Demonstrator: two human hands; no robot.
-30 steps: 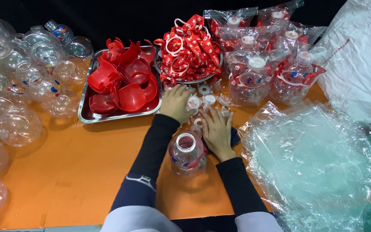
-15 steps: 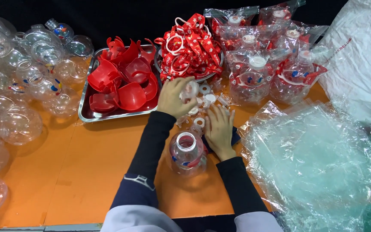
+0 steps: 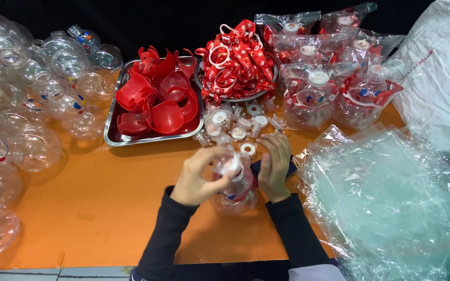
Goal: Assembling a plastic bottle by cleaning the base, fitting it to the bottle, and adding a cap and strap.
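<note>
A single head-worn camera looks steeply down from close above the orange surface (image 3: 105, 208), facing forward toward the dark backdrop (image 3: 157, 21) beyond it.

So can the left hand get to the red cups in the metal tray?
Probably yes. The left hand is at the bottle, and only bare orange table lies between it and the red cups in the open tray.

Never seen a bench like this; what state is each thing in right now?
Clear bottle: upright, white cap at its mouth.
Left hand: fingers on the cap.
Right hand: beside the bottle.
Metal tray: holding red cups.
Round dish: heaped with red straps.
Bagged bottles: wrapped, piled.
</note>
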